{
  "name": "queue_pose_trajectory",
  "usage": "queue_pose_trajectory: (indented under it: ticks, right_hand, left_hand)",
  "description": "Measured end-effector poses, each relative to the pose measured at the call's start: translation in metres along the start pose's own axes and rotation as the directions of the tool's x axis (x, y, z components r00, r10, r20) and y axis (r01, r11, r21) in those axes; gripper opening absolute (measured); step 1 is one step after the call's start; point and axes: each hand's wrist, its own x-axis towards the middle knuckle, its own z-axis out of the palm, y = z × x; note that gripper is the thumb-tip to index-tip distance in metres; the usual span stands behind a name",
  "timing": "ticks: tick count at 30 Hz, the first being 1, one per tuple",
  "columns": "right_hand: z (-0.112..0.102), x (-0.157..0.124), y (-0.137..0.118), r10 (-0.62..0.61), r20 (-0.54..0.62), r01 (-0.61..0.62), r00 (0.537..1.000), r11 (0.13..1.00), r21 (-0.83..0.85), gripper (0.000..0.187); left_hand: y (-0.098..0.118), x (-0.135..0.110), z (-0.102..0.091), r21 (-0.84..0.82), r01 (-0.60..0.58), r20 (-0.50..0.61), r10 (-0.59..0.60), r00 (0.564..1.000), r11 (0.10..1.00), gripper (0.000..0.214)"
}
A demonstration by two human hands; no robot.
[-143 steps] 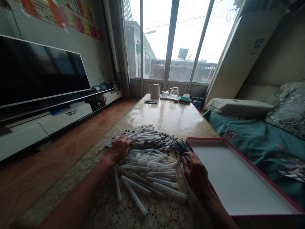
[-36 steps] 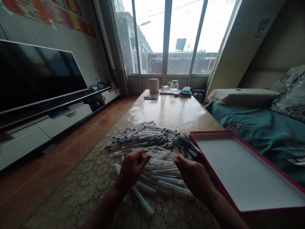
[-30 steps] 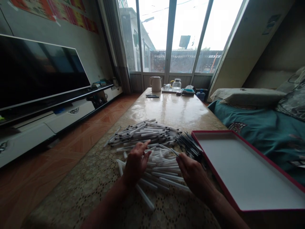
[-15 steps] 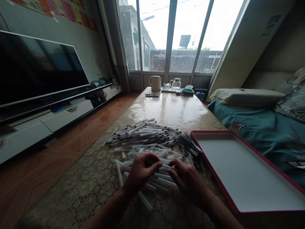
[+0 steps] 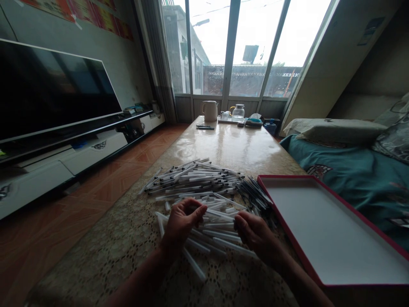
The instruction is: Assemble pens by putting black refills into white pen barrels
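A translucent white pen barrel [image 5: 220, 214] spans the gap between my hands above the table. My left hand [image 5: 183, 219] pinches its left end between thumb and forefinger. At the right end, the fingers of my right hand [image 5: 252, 232] are closed around it, hiding the tip. Loose white pen barrels [image 5: 220, 243] lie beneath and around both hands. Beyond them is a heap of white pens with dark ends [image 5: 194, 177]. A bundle of thin dark pen refills [image 5: 254, 192] rests to the right of the heap.
A shallow white box with a red rim [image 5: 297, 238] lies at the table's right side. At the far end of the patterned table [image 5: 128, 243] stand a kettle [image 5: 210, 111], a glass jug [image 5: 238, 111] and a tissue pack [image 5: 254, 122]. A bed [image 5: 345, 166] is on the right.
My hands have moved apart, the left one leftward and the right one slightly rightward. More of the pen barrel now shows between them. The view has shifted slightly.
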Motion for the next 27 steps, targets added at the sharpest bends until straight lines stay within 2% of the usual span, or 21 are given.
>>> queue_pose_trajectory:
  ticks: [3, 6, 12, 16, 23, 27]
  right_hand:
    - [0.003, 0.002, 0.0, 0.033, -0.025, -0.03, 0.999, 0.995, 0.097, 0.045]
    - [0.008, 0.004, 0.0, 0.075, -0.002, -0.073, 0.997, 0.977, 0.201, 0.047]
    - [0.011, 0.002, 0.0, 0.095, 0.039, -0.102, 0.995, 0.955, 0.277, 0.047]
    - [0.008, 0.003, -0.003, 0.084, 0.019, -0.086, 0.996, 0.964, 0.253, 0.046]
    - [0.005, 0.005, -0.005, 0.136, 0.017, -0.135, 0.991, 0.952, 0.274, 0.048]
    - [0.004, 0.005, -0.004, 0.09, -0.018, -0.082, 0.996, 0.958, 0.273, 0.039]
  left_hand:
    - [-0.004, 0.0, 0.001, -0.224, 0.138, 0.11, -0.115, 0.987, 0.965, 0.028]
    - [-0.008, 0.0, 0.003, -0.263, 0.234, 0.232, -0.175, 0.957, 0.936, 0.03]
    - [-0.004, -0.004, 0.005, -0.207, 0.155, 0.148, -0.126, 0.981, 0.966, 0.026]
    - [-0.002, -0.006, 0.006, -0.205, 0.173, 0.152, -0.143, 0.978, 0.963, 0.028]
    - [-0.006, -0.006, 0.006, -0.197, 0.182, 0.127, -0.159, 0.979, 0.963, 0.03]
    - [-0.007, -0.005, 0.007, -0.199, 0.186, 0.107, -0.167, 0.98, 0.962, 0.029]
